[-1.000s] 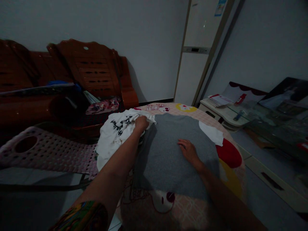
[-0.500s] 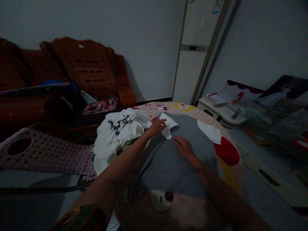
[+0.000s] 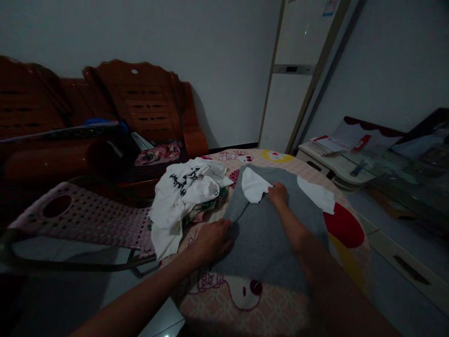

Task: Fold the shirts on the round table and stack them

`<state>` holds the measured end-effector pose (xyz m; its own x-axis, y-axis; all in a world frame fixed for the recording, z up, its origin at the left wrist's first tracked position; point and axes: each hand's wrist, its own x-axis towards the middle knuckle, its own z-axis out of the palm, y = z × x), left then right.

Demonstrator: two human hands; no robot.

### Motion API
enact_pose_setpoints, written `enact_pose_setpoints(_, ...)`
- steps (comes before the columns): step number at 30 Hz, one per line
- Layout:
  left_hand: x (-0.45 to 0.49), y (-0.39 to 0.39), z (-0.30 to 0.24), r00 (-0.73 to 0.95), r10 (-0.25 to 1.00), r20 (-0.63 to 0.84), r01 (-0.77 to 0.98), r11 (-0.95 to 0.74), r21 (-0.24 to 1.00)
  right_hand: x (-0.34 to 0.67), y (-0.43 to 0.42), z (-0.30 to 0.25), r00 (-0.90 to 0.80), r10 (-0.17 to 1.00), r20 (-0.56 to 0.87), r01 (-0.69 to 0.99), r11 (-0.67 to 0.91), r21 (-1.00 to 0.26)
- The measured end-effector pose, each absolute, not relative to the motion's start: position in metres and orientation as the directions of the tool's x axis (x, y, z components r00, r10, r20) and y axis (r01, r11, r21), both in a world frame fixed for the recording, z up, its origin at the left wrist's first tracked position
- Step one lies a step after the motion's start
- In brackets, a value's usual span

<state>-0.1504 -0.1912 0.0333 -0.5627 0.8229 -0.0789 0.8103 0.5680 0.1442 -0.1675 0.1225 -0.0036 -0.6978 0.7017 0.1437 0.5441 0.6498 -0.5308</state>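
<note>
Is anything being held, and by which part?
The right hand pinches the folded white fabric sleeve by its free end; the left hand touches the grey knitted garment at its side, grip unclear.

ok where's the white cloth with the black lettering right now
In the head view, the white cloth lies bunched left of centre, at the left edge of the table, between the pink woven chair and the grey garment.

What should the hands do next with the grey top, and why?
Maybe the right hand should smooth the folded-over white sleeve: it lies across the grey top with an uneven edge, right at that hand's fingers.
</note>
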Motion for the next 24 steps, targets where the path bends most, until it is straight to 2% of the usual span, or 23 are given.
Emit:
enact_pose_setpoints(3,-0.146,-0.194,0.030,-0.582,0.801,-0.137,0.801,0.594,0.072,-0.177,0.125,0.005,-0.651,0.755,0.081,0.632,0.598,-0.493)
enact_pose_setpoints(7,-0.146,-0.193,0.031,-0.606,0.779,-0.160,0.781,0.621,0.068,-0.187,0.123,0.015,-0.645,0.762,0.053,0.660,0.591,-0.464)
enact_pose_setpoints(10,-0.145,-0.193,0.032,-0.610,0.778,-0.148,0.776,0.625,0.083,-0.191,0.123,0.017,-0.664,0.743,0.087,0.630,0.619,-0.469)
enact_pose_setpoints(15,-0.149,-0.190,0.029,-0.621,0.769,-0.154,0.764,0.637,0.100,-0.197,0.124,0.013,-0.624,0.742,0.244,0.492,0.616,-0.615)
enact_pose_setpoints(18,-0.159,-0.188,0.033,-0.623,0.770,-0.137,0.747,0.638,0.187,-0.207,0.128,0.018,-0.631,0.724,0.278,0.446,0.632,-0.634)
enact_pose_setpoints(24,-0.168,-0.176,0.054,-0.583,0.812,0.025,0.736,0.514,0.441,-0.232,0.149,0.052,-0.611,0.691,0.386,0.327,0.664,-0.673)
